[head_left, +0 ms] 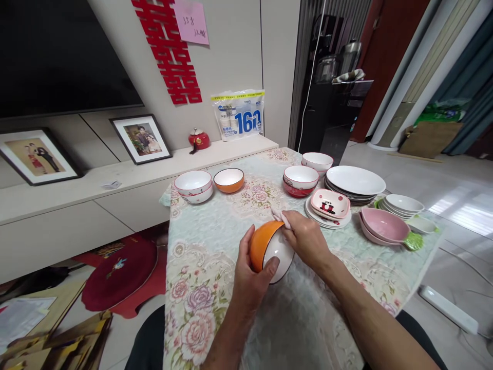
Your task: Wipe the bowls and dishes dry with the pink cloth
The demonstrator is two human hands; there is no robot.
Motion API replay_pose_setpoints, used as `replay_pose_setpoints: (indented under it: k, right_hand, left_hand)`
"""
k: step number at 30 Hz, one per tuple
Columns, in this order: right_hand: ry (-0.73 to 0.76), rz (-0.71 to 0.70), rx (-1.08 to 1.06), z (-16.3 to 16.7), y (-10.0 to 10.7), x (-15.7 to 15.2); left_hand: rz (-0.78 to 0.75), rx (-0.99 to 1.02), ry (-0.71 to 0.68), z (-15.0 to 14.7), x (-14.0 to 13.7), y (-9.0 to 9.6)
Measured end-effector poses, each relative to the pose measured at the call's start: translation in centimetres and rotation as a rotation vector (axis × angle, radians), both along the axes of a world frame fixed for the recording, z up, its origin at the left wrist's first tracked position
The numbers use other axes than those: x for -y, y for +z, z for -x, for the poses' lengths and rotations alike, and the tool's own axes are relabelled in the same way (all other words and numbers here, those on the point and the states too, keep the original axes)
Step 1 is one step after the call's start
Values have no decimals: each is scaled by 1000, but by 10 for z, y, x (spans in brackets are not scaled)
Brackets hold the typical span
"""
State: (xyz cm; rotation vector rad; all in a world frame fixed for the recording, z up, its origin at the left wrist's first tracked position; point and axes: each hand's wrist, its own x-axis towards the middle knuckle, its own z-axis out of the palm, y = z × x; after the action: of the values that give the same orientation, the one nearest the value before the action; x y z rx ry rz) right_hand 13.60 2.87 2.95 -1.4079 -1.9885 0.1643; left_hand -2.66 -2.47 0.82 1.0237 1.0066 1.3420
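An orange bowl [262, 245] with a white inside and a dark rim is tilted on its side above the table. My left hand [252, 270] grips it, thumb inside and fingers round the outside. My right hand [306, 236] is closed on a pale cloth [280, 218], pressed against the bowl's upper rim; part of the cloth is hidden by the fingers. Farther back stand another orange bowl [229, 181] and a stack of white bowls with red rims [193, 186].
The table has a floral cloth [198, 318]. On its right are stacked bowls [301, 180], large white plates [355, 180], a pink cat dish [330, 203], pink leaf-handled dishes [385, 224] and small white dishes [404, 203]. A cabinet [146, 174] runs along the wall behind.
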Motion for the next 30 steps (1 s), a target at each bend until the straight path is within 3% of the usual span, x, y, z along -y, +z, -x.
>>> replay_pose_setpoints:
  k: [4,8,10,14,19,21,24,27,30]
  right_hand:
    - [120,-272,239,8,13,13]
    - [150,-287,137,10,13,13]
    - [113,-162,7,9,9,6]
    - [41,267,-275,9,-4,-6]
    - [303,891,-562,10,-15,-4]
    - [383,989,-512,5,-13,-1]
    - [330,829,-387,-7,-2,-1]
    - [149,444,-229,-16,14,-2]
    - [105,157,-127,-15,28,3]
  left_hand:
    - [-9,-89,6,3,0,2]
    - [-9,-28,66,3,2,4]
    - [-2,42,108,3,3,4]
    - [-23,142,203,3,3,2]
    - [-19,221,281,5,-1,5]
    - [-6,298,290,5,-3,9]
    - [27,421,277,5,-7,14]
    - [108,489,299,6,-10,16]
    - [158,508,275,6,-10,14]
